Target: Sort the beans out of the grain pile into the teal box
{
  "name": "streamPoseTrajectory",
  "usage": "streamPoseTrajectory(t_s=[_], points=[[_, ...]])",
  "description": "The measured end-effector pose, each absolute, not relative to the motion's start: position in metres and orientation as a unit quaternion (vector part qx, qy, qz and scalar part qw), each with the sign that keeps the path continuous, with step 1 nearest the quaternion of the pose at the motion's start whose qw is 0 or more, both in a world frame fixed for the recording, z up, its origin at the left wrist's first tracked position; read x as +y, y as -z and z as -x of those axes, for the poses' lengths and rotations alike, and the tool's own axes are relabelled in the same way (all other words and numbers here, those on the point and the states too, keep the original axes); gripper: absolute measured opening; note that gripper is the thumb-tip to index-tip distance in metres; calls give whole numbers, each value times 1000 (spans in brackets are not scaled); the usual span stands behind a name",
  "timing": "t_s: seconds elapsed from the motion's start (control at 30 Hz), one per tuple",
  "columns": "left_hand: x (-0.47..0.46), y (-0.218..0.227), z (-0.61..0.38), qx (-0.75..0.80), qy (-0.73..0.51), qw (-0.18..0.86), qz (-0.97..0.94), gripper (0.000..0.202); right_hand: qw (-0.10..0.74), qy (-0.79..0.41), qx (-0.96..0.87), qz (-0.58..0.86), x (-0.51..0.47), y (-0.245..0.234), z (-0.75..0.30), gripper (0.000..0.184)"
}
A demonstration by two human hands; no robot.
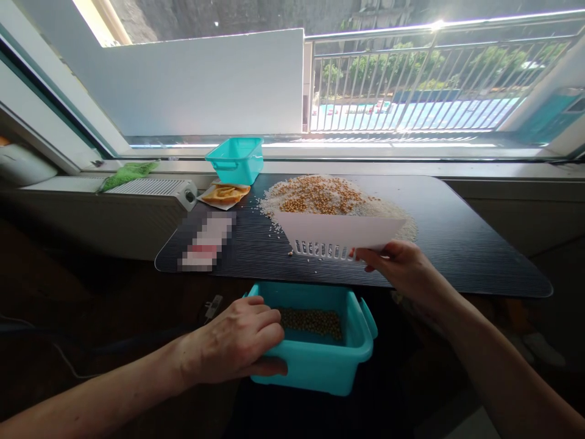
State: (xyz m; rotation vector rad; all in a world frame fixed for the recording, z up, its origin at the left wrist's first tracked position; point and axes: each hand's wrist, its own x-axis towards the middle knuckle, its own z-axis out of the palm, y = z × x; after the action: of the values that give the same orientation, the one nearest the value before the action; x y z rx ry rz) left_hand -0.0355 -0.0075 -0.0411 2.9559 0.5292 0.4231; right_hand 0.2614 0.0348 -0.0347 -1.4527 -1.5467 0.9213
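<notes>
Nearest the camera, the left hand (242,338) is clamped over the near-left rim of a teal tub (315,369), fingers curled inside and thumb against the outer wall. The tub's long axis runs left to right, just below the near edge of the dark counter (475,244), its open top up and a handle (368,318) at its right end; small beans (311,323) cover part of its floor. The right hand (397,262) is closed on the lower right part of a white slotted scoop (338,230). The scoop is held at the near side of the pile, its long axis also running left to right, nearly level; its wide plain edge faces the window and its narrower, slotted side points down toward the person. Beyond it, white grains and golden kernels lie in a broad pile (320,194) on the counter, stretched sideways. At the back left stand a second tub (240,161) and, just before it, a flat packet (225,194).
</notes>
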Motion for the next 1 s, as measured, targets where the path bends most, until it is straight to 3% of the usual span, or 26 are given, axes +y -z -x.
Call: streamPoseTrajectory(t_s=[0.5,0.7,1.0], points=[[-6,45,38,171,-128,52,-976,28,361,-366,-659,550,50,41,-246,29],[-6,46,38,179,-125,56,-974,28,318,-443,-671,502,40,42,-246,30],[-7,45,36,170,-131,58,-975,29,381,-431,-602,554,23,48,-273,34]])
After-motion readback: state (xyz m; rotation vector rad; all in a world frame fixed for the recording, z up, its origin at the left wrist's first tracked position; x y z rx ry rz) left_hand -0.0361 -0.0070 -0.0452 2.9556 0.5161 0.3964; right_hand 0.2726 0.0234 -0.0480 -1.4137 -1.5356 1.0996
